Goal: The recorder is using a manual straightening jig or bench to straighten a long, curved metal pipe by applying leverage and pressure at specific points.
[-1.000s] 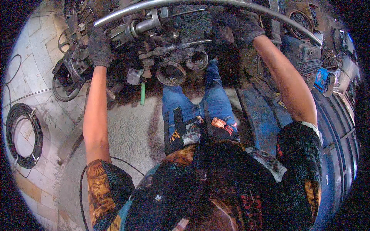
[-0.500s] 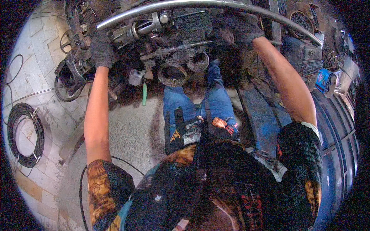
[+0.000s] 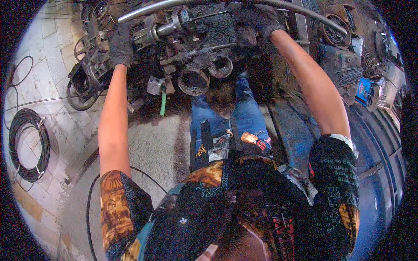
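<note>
L gloved hand (image 3: 121, 47) and R gloved hand (image 3: 257, 21), fingers too dark to tell if gripping or open, are at a machine (image 3: 210, 37) cut off by the top edge, beyond the legs (image 3: 209, 115): black, greasy-looking, w/ 2 round cups (image 3: 193, 82) and a curved silver bar (image 3: 300, 10) across it.

Two gloved hands (image 3: 121, 45) (image 3: 257, 21), one long pipe (image 3: 148, 9), two round cups (image 3: 191, 90) (image 3: 228, 68), one green tube (image 3: 163, 103)

The left hand (image 3: 121, 45) and right hand (image 3: 262, 21) sit closer together and, with the metal bar (image 3: 148, 10), higher in view
</note>
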A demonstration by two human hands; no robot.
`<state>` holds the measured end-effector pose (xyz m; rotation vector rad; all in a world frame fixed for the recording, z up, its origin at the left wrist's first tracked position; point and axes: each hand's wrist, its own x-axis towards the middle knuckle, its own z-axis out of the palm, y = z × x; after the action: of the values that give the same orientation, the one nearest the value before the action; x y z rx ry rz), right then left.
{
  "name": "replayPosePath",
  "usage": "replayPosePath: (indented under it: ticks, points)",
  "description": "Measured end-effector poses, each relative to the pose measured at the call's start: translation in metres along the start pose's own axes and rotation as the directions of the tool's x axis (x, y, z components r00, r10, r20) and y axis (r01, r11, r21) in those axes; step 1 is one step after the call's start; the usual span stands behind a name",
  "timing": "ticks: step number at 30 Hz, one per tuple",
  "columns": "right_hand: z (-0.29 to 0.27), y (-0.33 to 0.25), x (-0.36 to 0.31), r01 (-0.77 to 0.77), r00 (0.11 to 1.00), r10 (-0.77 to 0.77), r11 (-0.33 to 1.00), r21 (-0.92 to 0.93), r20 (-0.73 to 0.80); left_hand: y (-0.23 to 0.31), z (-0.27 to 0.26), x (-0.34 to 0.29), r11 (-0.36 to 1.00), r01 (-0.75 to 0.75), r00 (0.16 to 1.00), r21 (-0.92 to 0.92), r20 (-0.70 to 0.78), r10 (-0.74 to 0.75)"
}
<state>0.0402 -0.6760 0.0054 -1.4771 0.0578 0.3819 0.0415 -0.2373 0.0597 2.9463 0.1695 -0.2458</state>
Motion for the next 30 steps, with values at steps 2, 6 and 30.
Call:
replayPosePath:
  ticks: [2,6,30]
  points:
    - [0.006,-0.022,-0.01,0.195,0.971,-0.231,0.913,-0.358,-0.061,-0.01,0.003,0.003,0.912,-0.298,0.939,0.283,-0.084,0.333]
    - [0.008,-0.037,-0.017,0.294,0.872,-0.476,0.701,-0.65,-0.119,0.009,0.004,0.013,0.936,-0.339,0.935,0.099,-0.076,0.346]
    - [-0.01,0.064,0.0,0.057,0.998,0.051,-0.937,-0.346,0.025,0.006,-0.016,0.009,0.919,-0.373,0.91,0.132,-0.141,0.389]
